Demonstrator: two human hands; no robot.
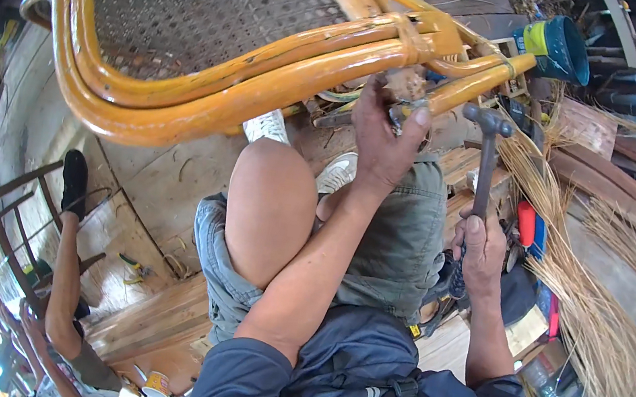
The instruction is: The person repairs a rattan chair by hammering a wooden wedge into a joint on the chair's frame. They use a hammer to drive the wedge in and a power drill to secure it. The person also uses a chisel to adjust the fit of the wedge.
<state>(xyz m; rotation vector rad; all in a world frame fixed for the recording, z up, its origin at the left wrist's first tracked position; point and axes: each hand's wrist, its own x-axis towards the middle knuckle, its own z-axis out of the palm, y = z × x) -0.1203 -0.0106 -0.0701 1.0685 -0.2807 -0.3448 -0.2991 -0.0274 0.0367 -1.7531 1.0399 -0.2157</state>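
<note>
A glossy yellow-orange rattan chair frame with bent poles spans the upper part of the head view, a woven cane panel inside it. My left hand is up against the frame's wrapped joint, its fingers curled and the thumb beside a pole end. What lies between thumb and fingers is too small and shaded to name. In my right hand is a hammer, gripped low on its handle. The hammer stands upright with its head near the pole, apart from it.
Long loose rattan strips lie at right, near a red-handled tool. A teal bucket stands at the far right. Yellow-handled pliers rest on boards at left, where another person's leg and a dark chair frame show.
</note>
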